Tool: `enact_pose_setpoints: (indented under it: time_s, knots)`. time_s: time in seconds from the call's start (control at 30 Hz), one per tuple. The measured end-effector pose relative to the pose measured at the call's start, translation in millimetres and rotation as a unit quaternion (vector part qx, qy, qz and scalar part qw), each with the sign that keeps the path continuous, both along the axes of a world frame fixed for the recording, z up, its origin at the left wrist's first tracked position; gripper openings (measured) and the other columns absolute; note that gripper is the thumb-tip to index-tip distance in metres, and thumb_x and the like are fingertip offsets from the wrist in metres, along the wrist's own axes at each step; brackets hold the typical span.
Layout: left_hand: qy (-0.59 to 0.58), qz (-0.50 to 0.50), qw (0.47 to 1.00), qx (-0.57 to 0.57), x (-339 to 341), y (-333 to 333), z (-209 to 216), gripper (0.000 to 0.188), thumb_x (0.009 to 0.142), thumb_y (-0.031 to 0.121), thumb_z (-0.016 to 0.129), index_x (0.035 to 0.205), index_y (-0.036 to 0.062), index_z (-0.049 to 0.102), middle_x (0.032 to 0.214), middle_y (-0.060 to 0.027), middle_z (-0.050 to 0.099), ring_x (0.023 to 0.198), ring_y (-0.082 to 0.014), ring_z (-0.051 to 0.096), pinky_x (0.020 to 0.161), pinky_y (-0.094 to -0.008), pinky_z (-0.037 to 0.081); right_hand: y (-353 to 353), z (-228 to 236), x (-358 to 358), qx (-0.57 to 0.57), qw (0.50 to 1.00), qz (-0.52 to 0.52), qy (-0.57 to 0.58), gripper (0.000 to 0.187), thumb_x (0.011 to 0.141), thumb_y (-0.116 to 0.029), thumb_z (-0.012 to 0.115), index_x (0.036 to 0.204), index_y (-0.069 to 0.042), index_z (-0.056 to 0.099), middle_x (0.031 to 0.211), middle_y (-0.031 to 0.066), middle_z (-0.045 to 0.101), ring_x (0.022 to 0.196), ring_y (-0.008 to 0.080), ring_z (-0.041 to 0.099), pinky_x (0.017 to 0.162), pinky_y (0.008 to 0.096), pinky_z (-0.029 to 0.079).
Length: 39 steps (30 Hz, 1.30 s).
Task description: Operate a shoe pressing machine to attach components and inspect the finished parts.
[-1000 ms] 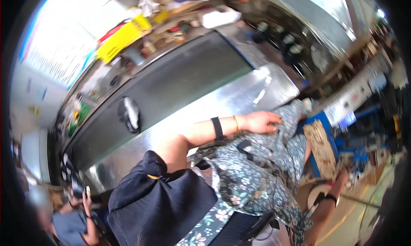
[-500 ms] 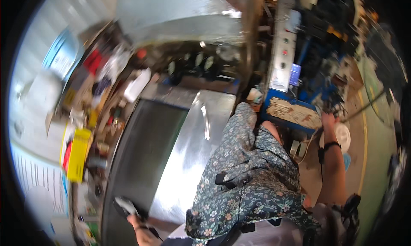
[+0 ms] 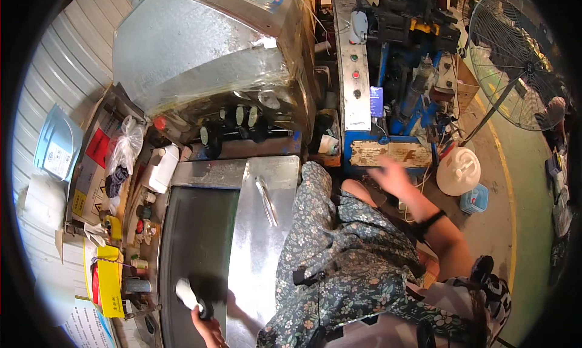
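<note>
Low at the left, my left hand is closed on a black shoe-like piece with a white sole-shaped side. It is held above a dark conveyor belt, beside a shiny metal panel with a handle. My right hand is in the air in front of the blue machine, near its worn, pale-topped plate. Its fingers look stretched apart and empty, slightly blurred. Several dark pieces with pale oval faces stand at the mouth of the metal hood.
On the left, a cluttered shelf holds a white bottle and a yellow box. A control panel with buttons rises ahead. To the right are a white round container, a blue basket and a standing fan.
My right hand has moved left from the blue machine's right edge. My left hand still holds the shoe-like piece, now turned differently. The whole view has shifted.
</note>
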<state>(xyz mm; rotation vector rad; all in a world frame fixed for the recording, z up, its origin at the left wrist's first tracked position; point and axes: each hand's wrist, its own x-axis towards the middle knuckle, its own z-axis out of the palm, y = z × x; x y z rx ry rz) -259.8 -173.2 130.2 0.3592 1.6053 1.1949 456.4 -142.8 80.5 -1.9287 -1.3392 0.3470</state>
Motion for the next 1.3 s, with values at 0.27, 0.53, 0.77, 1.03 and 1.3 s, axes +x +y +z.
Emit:
enact_pose_setpoints:
  time_s: [0.27, 0.53, 0.77, 1.03, 1.3]
  knots:
    - [-0.001, -0.389, 0.896, 0.214, 230.8, 54.7, 77.6, 0.052, 0.072, 0.012, 0.065, 0.119, -0.0067, 0.057, 0.105, -0.0097, 0.067, 0.092, -0.0180, 0.064, 0.087, -0.0297, 0.049, 119.9, 95.4, -161.9, 0.148, 0.898, 0.252, 0.329, 0.060, 0.092, -0.031, 0.069, 0.138, -0.002, 0.044, 0.123, 0.0191, 0.061, 0.114, 0.0240, 0.059, 0.096, 0.0349, 0.048]
    - [0.173, -0.577, 0.724, 0.337, 378.7, 88.5, 64.0, 0.102, 0.071, 0.029, 0.086, 0.146, -0.0081, 0.026, 0.140, -0.0260, 0.045, 0.131, -0.0328, 0.047, 0.106, -0.0382, 0.039, 15.1, 111.1, -150.8, 0.089, 0.938, 0.267, 0.204, 0.038, 0.092, -0.017, 0.065, 0.127, -0.003, 0.056, 0.123, 0.0138, 0.062, 0.112, 0.0261, 0.062, 0.094, 0.0360, 0.049]
    - [0.080, -0.568, 0.757, 0.311, 384.6, 125.8, 14.5, 0.079, 0.078, 0.014, 0.079, 0.143, -0.0009, 0.035, 0.150, -0.0232, 0.033, 0.143, -0.0315, 0.029, 0.114, -0.0376, 0.028, 59.2, 77.6, -120.3, 0.023, 0.912, 0.382, 0.149, 0.047, 0.092, -0.026, 0.064, 0.132, -0.002, 0.054, 0.126, 0.0189, 0.062, 0.112, 0.0348, 0.062, 0.094, 0.0384, 0.049]
    - [0.256, -0.483, 0.729, 0.412, 407.4, 143.1, 29.4, 0.064, 0.071, 0.011, 0.080, 0.126, 0.0008, 0.050, 0.149, -0.0259, 0.034, 0.129, -0.0322, 0.046, 0.106, -0.0373, 0.039, -8.4, 33.6, -160.0, 0.027, 0.932, 0.130, 0.337, 0.045, 0.096, -0.018, 0.058, 0.136, -0.001, 0.048, 0.117, 0.0151, 0.063, 0.110, 0.0177, 0.058, 0.097, 0.0340, 0.045]
    - [-0.063, -0.477, 0.848, 0.224, 396.0, 135.8, 16.8, 0.056, 0.081, 0.009, 0.077, 0.129, 0.0037, 0.048, 0.110, -0.0045, 0.060, 0.100, -0.0126, 0.057, 0.090, -0.0283, 0.048, -14.2, 12.4, -122.5, -0.110, 0.737, 0.094, 0.660, 0.038, 0.101, -0.029, 0.053, 0.120, 0.002, 0.060, 0.109, 0.0043, 0.064, 0.099, 0.0105, 0.057, 0.090, 0.0275, 0.046]
